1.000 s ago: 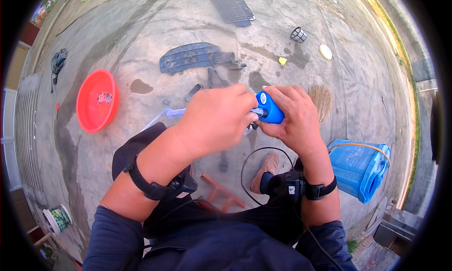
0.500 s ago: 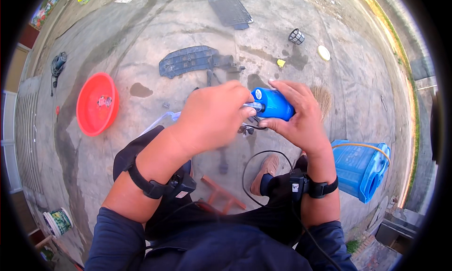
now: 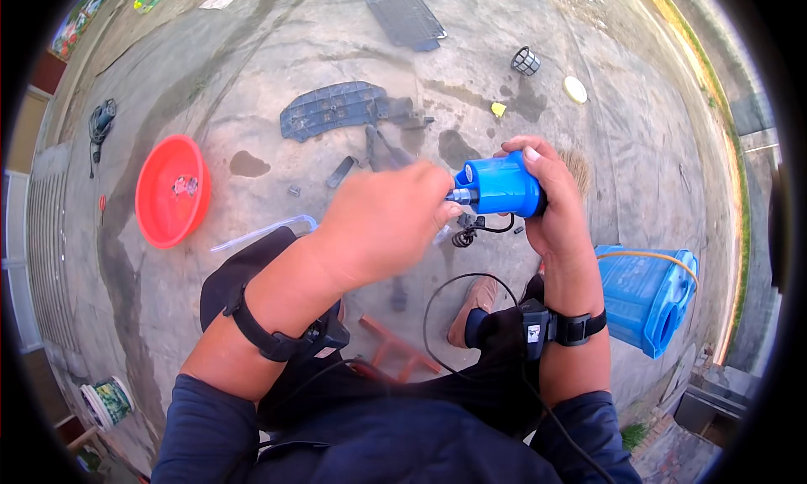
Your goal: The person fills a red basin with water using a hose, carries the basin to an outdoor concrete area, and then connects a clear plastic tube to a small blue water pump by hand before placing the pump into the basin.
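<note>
Blue housing (image 3: pixel 504 184): held sideways between my hands; probably fairly light, stiff, slick if wet.
Right hand (image 3: pixel 561 194): thumb and fingers wrapped around its right end, the surest hold, I judge.
Left hand (image 3: pixel 382 215): fingers pinching the fitting (image 3: pixel 462 196) on its left end; fingertips partly hidden.
Cable (image 3: pixel 503 228): hanging beneath, likely bendy; a poor handle.

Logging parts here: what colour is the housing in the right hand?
Bright blue; the housing in the right hand shows best in the head view.
</note>
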Action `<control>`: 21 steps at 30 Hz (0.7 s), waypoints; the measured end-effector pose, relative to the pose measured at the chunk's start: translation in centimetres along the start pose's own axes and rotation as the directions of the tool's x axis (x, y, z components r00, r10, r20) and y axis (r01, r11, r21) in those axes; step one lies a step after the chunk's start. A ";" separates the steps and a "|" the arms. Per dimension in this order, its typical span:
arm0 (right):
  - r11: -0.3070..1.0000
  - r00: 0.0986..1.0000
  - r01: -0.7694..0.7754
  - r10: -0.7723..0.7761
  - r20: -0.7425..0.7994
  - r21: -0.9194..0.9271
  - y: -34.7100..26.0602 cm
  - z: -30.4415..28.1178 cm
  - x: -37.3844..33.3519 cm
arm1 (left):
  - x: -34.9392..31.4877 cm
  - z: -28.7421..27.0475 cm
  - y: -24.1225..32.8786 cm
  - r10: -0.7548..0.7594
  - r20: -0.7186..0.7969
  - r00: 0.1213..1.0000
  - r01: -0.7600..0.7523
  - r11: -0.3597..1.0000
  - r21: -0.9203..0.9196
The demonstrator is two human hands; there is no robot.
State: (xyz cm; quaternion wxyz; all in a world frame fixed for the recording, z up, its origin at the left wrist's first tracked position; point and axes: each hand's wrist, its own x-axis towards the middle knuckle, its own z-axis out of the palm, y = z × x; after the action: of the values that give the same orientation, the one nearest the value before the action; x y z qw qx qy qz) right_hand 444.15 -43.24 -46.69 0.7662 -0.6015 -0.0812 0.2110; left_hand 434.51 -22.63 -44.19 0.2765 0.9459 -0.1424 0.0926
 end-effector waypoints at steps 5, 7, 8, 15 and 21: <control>0.998 0.997 -0.069 0.069 -0.019 -0.002 -0.6 0.5 -0.7 | -0.1 0.1 0.2 0.015 0.033 0.999 -0.016 1.000 0.018; 0.998 0.998 -0.059 0.059 -0.026 -0.026 -0.5 0.6 -0.7 | -0.2 0.0 0.3 0.012 0.032 0.999 -0.013 1.000 0.022; 0.998 0.998 -0.043 0.040 -0.049 -0.045 -0.5 0.8 -0.9 | -0.2 0.1 0.3 0.018 0.024 1.000 -0.018 1.000 0.011; 0.998 0.998 -0.056 0.055 -0.036 -0.028 -0.5 1.2 -0.9 | -0.1 0.3 0.3 0.052 -0.007 0.999 -0.052 0.999 0.015; 0.998 0.998 -0.044 0.042 -0.056 -0.047 0.1 1.3 -0.8 | -0.2 0.3 0.2 0.038 0.016 0.999 -0.038 0.999 0.000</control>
State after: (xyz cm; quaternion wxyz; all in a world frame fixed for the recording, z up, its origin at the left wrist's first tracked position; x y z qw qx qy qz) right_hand 442.86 -42.39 -46.38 0.7488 -0.6269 -0.0521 0.2087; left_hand 434.29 -22.90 -44.44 0.2736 0.9437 -0.1624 0.0904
